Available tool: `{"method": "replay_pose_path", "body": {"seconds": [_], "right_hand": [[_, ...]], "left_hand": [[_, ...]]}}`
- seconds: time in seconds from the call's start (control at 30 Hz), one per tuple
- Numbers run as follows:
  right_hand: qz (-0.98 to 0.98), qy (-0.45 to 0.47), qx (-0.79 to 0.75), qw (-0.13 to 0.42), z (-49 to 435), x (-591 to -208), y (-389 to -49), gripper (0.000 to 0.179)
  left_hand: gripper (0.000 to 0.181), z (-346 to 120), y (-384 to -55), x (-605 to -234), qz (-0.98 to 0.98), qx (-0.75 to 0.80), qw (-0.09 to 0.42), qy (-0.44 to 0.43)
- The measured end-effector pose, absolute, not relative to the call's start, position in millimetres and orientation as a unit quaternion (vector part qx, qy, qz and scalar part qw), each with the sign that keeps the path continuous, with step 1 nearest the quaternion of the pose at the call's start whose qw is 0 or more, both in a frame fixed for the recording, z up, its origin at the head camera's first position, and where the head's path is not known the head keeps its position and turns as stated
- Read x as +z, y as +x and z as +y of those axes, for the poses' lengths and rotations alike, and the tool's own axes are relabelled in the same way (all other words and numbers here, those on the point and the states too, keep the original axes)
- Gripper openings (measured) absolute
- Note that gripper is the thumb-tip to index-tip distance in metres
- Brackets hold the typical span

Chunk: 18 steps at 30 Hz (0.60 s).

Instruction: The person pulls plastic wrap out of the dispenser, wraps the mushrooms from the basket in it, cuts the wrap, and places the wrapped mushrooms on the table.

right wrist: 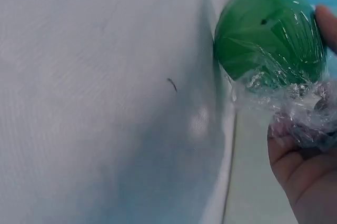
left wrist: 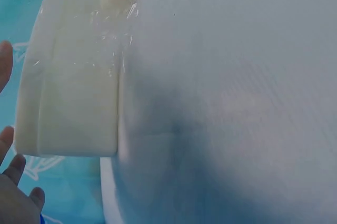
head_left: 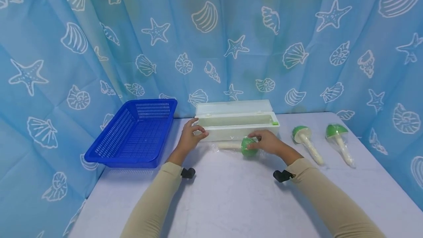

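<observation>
A plastic-wrapped mushroom-shaped item (head_left: 249, 147) with a green cap and a pale stem lies in front of a long white box (head_left: 228, 133), its stem toward the left. My right hand (head_left: 268, 142) grips the cap end; the right wrist view shows the green cap (right wrist: 271, 34) and crinkled wrap between thumb and fingers. At the box's left end is my left hand (head_left: 191, 137), fingers loosely bent and holding nothing. The left wrist view shows those fingers (left wrist: 15, 170) beside the box end (left wrist: 79, 108); whether they touch it I cannot tell.
The box's lid (head_left: 232, 106) stands raised at the back, with a green latch (head_left: 275, 123) at the right. A blue perforated basket (head_left: 132, 159) sits at left. Two more wrapped mushroom-shaped items, one nearer (head_left: 310, 146) and one farther right (head_left: 342, 144), lie on the white-covered table (head_left: 231, 201).
</observation>
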State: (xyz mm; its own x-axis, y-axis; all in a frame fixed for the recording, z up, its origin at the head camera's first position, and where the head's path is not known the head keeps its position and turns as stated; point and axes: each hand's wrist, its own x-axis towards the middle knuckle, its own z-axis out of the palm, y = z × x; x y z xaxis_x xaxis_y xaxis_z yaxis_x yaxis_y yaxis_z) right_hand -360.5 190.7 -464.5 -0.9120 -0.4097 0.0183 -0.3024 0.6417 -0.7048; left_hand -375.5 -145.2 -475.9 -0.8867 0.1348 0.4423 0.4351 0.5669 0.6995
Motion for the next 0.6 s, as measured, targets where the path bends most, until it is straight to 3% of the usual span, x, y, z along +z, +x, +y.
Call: {"method": "replay_pose_path", "body": {"seconds": [0.27, 0.6], "right_hand": [[0.913, -0.174, -0.367, 0.036, 190, -471, -365, 0.045], [0.96, -0.183, -0.207, -0.045, 180, -464, -365, 0.037]], "left_hand": [[0.012, -143, -360, -468, -0.875, -0.389, 0.175, -0.229], [0.013, -120, -334, -467, -0.891, -0.115, 0.151, -0.413]]}}
